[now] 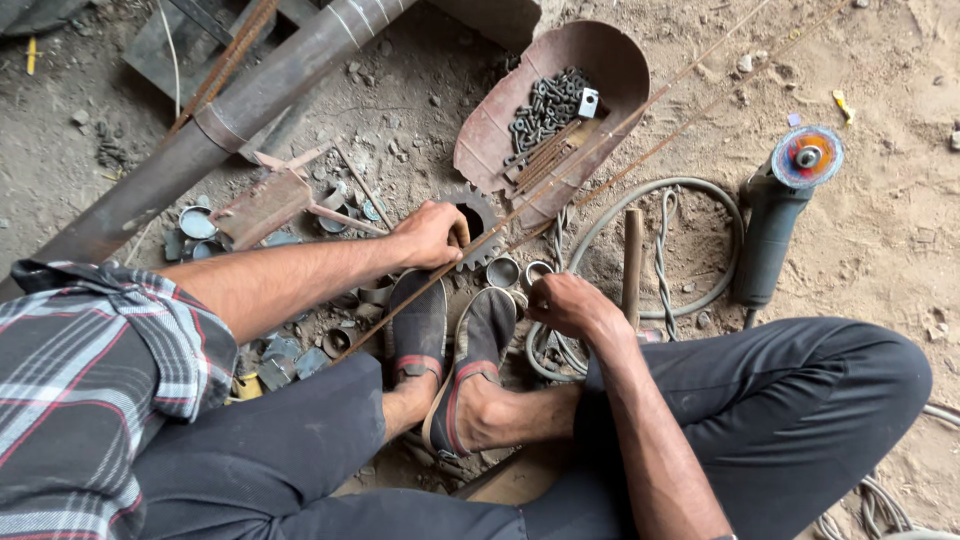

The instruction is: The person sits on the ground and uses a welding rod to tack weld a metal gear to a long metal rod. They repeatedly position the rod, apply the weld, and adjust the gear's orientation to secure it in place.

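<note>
I sat on the dirt floor [880,250] with my knees spread and my feet together in dark slip-on shoes [450,330]. My left hand [432,234] was closed around a thin rusty rod [560,185], pressing it down just in front of a toothed gear wheel [482,222]; the rod ran slantwise from beside my left shoe up past a rusty metal pan [600,60] filled with dark bolts [545,105]. My right hand [568,303] was curled, fingers bent down over some short metal rings [505,271] by my right shoe; whether it actually gripped one I could not tell. An angle grinder [780,215] lay well to the right, its grey hose [690,195] looping round a wooden handle [632,262]. A thick pipe [250,105] lay to the upper left.
</note>
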